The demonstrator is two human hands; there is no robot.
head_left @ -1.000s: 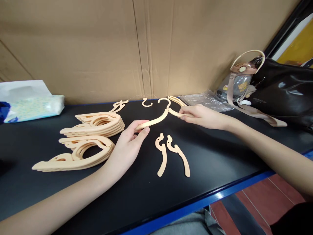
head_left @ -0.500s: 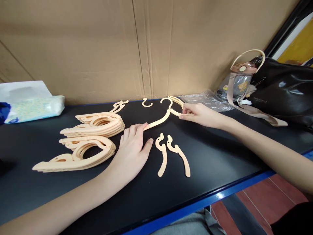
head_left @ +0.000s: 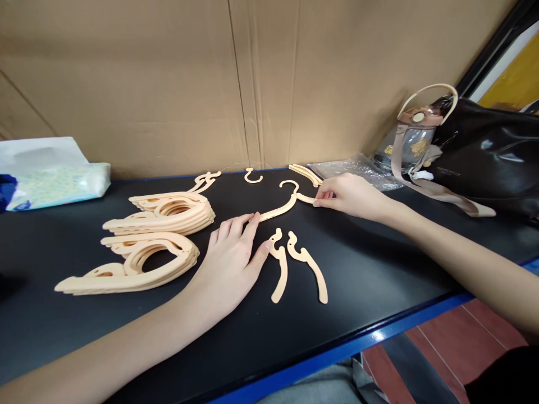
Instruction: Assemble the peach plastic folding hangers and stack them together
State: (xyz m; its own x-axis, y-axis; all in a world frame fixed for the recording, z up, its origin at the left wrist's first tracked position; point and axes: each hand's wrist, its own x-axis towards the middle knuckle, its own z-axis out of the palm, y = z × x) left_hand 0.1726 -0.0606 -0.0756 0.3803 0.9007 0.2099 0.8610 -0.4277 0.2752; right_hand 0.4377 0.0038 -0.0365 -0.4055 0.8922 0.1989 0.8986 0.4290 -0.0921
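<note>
A cream plastic folding hanger (head_left: 278, 212) with a curved hook lies spread on the black table, between my two hands. My right hand (head_left: 351, 193) is closed, pinching the end of its right arm between thumb and fingers. My left hand (head_left: 231, 252) rests flat with the thumb apart; its fingertips touch the end of the left arm and hide it. Two loose hanger arms, a left one (head_left: 280, 275) and a right one (head_left: 314, 272), lie in front of the hanger, the left one close to my left thumb.
Stacked folded hangers (head_left: 168, 275) are left of my left hand. Behind are a loose hook (head_left: 253, 178), two curved strips (head_left: 305, 174) and more pieces (head_left: 206, 180). A tissue pack (head_left: 63, 185), clear plastic bag (head_left: 357, 173), bottle (head_left: 410, 143) and black bag (head_left: 488, 151) stand around the edges.
The hanger has slid a little toward me and to the right, away from the curved strips behind it. My left hand has shifted slightly right; my right hand keeps its pinch.
</note>
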